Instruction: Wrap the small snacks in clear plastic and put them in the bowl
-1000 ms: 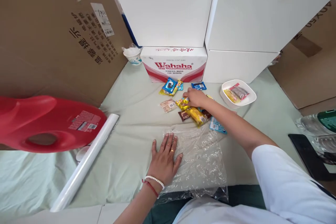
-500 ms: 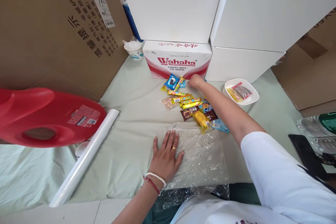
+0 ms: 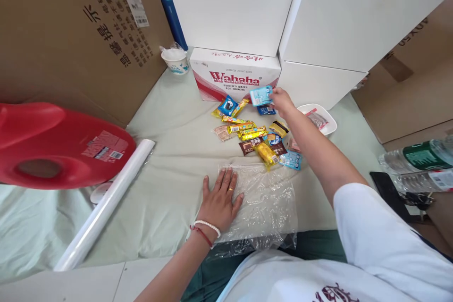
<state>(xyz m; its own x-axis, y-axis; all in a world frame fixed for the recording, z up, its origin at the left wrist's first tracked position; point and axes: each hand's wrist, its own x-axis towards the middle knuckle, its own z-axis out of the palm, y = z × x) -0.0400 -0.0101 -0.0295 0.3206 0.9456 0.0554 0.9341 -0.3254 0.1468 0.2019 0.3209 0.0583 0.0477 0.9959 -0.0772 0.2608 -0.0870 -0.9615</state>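
Observation:
My right hand (image 3: pixel 282 102) grips a light-blue snack packet (image 3: pixel 261 96) by its right end, lifted in front of the Wahaha box. Just below it lies a dark-blue packet (image 3: pixel 266 110). My left hand (image 3: pixel 220 201) is spread flat with fingers apart, resting on the left edge of a clear plastic bag (image 3: pixel 264 203). Beyond the bag is a loose pile of wrapped snacks: a yellow packet (image 3: pixel 266 155), a brown packet (image 3: pixel 249 146), several yellow sticks (image 3: pixel 253 133), another light-blue packet (image 3: pixel 290 160) and a blue packet (image 3: pixel 228 105).
The Wahaha box (image 3: pixel 235 75) stands at the back against white panels. A white dish (image 3: pixel 330 126) with packets sits right, partly behind my forearm. To the left are a red jug (image 3: pixel 71 146), a plastic-film roll (image 3: pixel 106 205) and a paper cup (image 3: pixel 176 62). Bottles (image 3: pixel 421 155) lie far right.
My right hand has come up and slightly right from beside the box, and a light-blue packet now shows in its fingers. The left hand stays on the bag; the view has shifted slightly.

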